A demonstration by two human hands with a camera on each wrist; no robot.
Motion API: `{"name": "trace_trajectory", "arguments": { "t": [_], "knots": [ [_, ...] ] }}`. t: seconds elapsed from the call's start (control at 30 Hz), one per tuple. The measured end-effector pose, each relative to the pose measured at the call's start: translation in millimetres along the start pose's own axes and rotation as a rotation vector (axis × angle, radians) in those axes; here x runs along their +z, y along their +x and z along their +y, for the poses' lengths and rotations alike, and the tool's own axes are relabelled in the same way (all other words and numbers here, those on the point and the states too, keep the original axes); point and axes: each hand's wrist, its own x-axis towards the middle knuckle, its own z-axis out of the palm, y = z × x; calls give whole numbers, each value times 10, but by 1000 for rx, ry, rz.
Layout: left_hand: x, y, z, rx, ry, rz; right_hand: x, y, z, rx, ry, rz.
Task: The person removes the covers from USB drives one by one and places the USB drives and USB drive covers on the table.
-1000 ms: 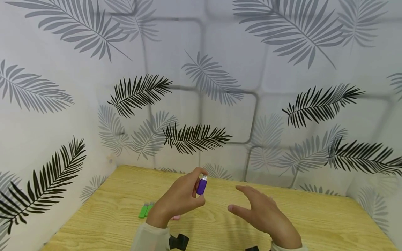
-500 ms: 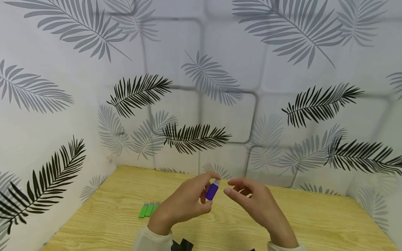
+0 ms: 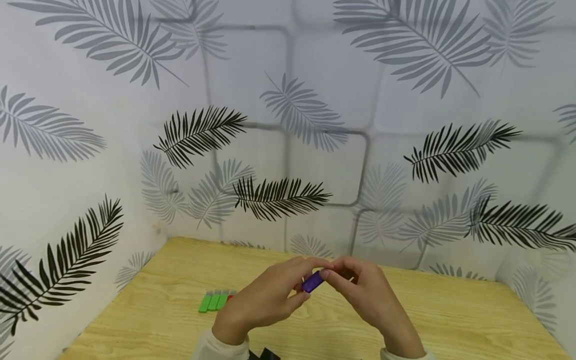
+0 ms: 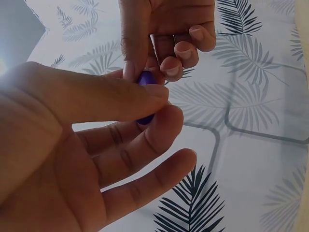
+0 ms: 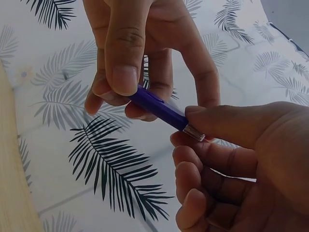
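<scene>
A purple USB stick (image 3: 313, 282) with a silver metal plug is held in the air between both hands, above the table. My left hand (image 3: 265, 295) pinches the plain end of its body between thumb and fingers, its other fingers loosely bent. At the plug end, my right hand (image 3: 364, 295) pinches with thumb and index finger. In the right wrist view the purple stick (image 5: 159, 108) slants down to the right thumb, its metal plug (image 5: 194, 133) partly showing. The left wrist view has the stick (image 4: 147, 77) mostly hidden behind the left thumb.
Three green USB sticks (image 3: 214, 301) stand in a row on the wooden table (image 3: 148, 320), left of the left forearm. Beside them a red item (image 3: 230, 297) is partly hidden by the left hand. Leaf-patterned white cloth (image 3: 324, 165) hangs behind and at the sides.
The left hand has moved right with the purple stick and tilted it. The right hand has come in from the right and closed its thumb and finger on the plug end.
</scene>
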Motion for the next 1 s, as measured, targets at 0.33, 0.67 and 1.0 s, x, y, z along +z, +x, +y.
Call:
{"name": "trace_trajectory", "arguments": {
  "t": [0.33, 0.67, 1.0],
  "knots": [
    [-28, -23, 4, -52, 97, 46, 21, -25, -39, -31, -25, -5],
    [-32, -6, 38, -22, 48, 132, 5, -55, -19, -217, -29, -44],
    [9, 33, 65, 25, 14, 184, 4, -76, -14, -349, -33, 24]
  ]
}}
